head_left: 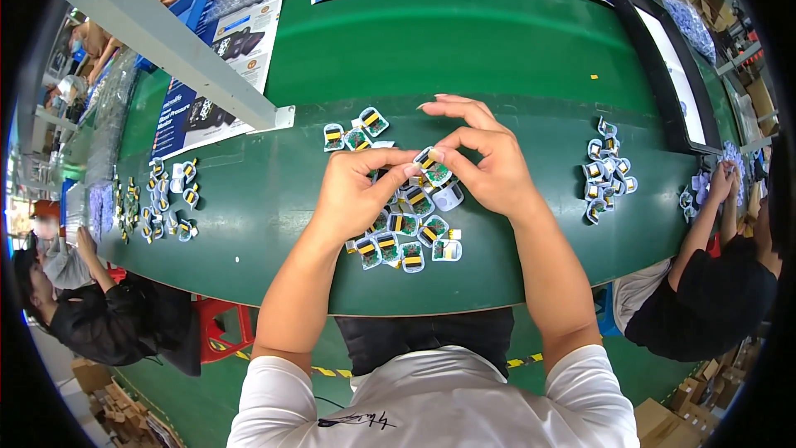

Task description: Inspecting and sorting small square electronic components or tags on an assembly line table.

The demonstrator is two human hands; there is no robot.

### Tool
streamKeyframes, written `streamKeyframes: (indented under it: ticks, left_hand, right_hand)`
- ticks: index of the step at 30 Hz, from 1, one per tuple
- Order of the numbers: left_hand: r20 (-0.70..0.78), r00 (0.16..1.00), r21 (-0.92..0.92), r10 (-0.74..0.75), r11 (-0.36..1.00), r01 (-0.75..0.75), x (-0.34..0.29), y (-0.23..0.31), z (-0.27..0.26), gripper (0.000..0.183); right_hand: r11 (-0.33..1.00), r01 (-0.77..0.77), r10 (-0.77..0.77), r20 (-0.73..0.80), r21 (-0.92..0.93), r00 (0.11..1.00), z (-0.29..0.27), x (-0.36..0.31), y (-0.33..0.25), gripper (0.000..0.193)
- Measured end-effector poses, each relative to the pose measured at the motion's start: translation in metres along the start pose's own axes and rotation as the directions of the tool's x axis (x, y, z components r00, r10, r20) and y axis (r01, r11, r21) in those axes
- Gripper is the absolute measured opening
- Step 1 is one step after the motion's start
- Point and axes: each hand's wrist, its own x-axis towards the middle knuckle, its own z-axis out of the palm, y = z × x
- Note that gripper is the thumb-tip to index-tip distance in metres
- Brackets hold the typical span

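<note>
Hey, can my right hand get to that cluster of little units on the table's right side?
Probably yes: only green tabletop shows between the right hand and the cluster. But that hand is pinching a small unit together with the left hand, so it may need freeing first.

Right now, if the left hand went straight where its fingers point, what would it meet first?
The left hand would first meet the circuit-board module it holds, then probably the right hand; exact depth is unclear.
</note>
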Motion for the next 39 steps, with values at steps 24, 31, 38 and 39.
streamKeyframes:
  ticks: [24,31,38,39]
  left_hand:
    - [0.04,0.999,0.059,-0.009,0.998,0.006,0.0,0.003,-0.005,0.017]
    - [-0.008,0.998,-0.035,0.069,0.997,-0.069,0.002,-0.007,-0.002,0.012]
    - [0.025,0.995,-0.107,-0.098,0.989,0.1,0.006,-0.01,-0.01,0.014]
    - [0.045,0.992,-0.072,-0.115,0.99,0.118,0.006,-0.01,-0.011,0.014]
  right_hand:
    - [0.998,0.062,-0.062,0.024,-0.02,0.998,0.001,0.0,0.002,0.003]
    - [0.997,0.082,-0.082,-0.051,0.002,0.995,0.014,-0.003,0.006,0.002]
    - [0.903,0.276,-0.29,0.004,-0.329,0.957,0.006,0.001,-0.006,0.009]
    - [0.883,0.325,-0.333,0.034,-0.338,0.942,0.005,0.002,-0.009,0.012]
